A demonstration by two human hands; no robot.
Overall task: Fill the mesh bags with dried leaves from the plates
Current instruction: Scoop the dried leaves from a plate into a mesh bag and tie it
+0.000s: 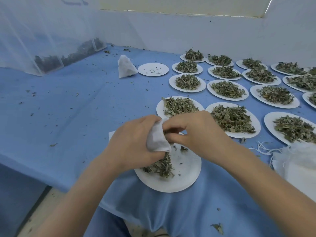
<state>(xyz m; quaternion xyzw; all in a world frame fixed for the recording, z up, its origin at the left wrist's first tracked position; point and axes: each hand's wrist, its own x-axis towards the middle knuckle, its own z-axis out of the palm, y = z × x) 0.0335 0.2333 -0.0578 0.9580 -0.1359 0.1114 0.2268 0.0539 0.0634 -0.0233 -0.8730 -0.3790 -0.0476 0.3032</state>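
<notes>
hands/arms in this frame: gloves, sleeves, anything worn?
Nothing worn that shows. The left hand and right hand are both bare, no gloves. No rings, watch or wristband visible on the sides facing the camera. Both forearms are bare right down to the bottom edge of the frame, so no sleeve comes into view. No markings or tape on either.

Counter (pixel 59 100): covered with a blue cloth, draped over the near edge. Back wall (pixel 188 35): pale, plain, with a cream ledge (pixel 179 5) above. Left: sheer white netting (pixel 34 31). Floor (pixel 39 211): beige, lower left. Light: soft, even.
</notes>
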